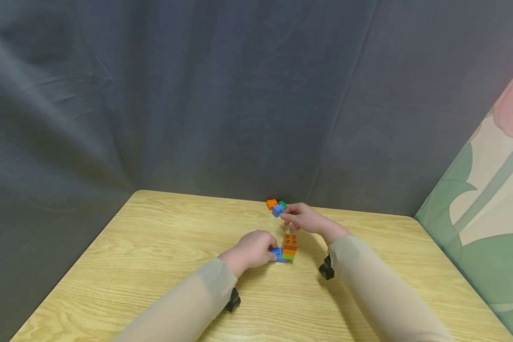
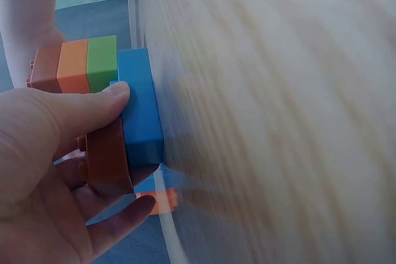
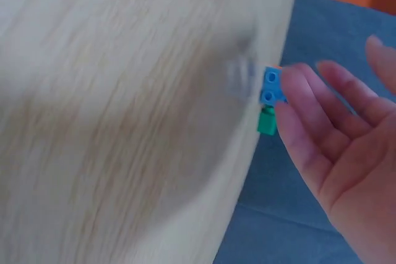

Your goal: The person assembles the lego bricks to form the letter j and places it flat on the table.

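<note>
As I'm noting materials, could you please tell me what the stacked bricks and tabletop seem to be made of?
Stacked bricks: probably smooth moulded plastic, given their even colours, crisp edges and round studs.
Tabletop: wood or wood-look laminate, apparently smooth; grain shows, but which is unclear.

The place seems to be a screened corner, perhaps a simple recording set: a dark curtain (image 1: 222,104) closes 2 sides, the left and the back, and a large flower print (image 1: 491,204) covers the right side. Inside is 1 wooden table (image 1: 162,237) with toy bricks (image 1: 290,241). Whether it belongs to a home or a lab, I cannot tell.
</note>
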`<state>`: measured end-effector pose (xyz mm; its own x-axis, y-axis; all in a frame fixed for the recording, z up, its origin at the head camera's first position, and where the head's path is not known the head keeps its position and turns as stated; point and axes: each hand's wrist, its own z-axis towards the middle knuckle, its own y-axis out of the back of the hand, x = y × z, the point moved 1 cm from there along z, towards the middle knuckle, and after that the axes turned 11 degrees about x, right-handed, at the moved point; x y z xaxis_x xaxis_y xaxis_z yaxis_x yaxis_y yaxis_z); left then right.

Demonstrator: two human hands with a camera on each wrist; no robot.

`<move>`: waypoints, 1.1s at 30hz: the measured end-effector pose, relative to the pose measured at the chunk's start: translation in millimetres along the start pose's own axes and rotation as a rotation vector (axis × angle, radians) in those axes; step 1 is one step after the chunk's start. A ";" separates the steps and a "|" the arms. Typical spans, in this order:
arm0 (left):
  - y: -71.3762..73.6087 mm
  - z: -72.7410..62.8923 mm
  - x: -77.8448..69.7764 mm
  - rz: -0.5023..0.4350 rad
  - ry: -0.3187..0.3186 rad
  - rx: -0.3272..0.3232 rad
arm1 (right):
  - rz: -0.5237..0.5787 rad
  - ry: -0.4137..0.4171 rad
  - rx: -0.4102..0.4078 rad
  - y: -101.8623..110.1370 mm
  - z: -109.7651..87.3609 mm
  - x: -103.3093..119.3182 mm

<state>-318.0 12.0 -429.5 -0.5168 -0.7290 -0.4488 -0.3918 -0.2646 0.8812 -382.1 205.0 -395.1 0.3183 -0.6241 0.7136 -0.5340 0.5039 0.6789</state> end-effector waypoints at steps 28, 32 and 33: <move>-0.1 -2.5 -11.7 0.025 -0.016 0.010 | -0.169 -0.210 -0.165 -8.1 32.7 -17.4; -0.7 -2.5 -11.6 0.025 -0.014 0.021 | -0.182 -0.220 -0.150 -9.9 30.0 -16.5; -0.8 -2.3 -11.5 0.023 -0.014 0.022 | -0.184 -0.225 -0.151 -10.2 29.2 -16.4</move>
<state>-310.0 19.2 -424.7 -0.5362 -0.7260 -0.4305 -0.3966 -0.2335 0.8878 -404.8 192.7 -418.8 0.2089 -0.8209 0.5315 -0.3562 0.4423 0.8231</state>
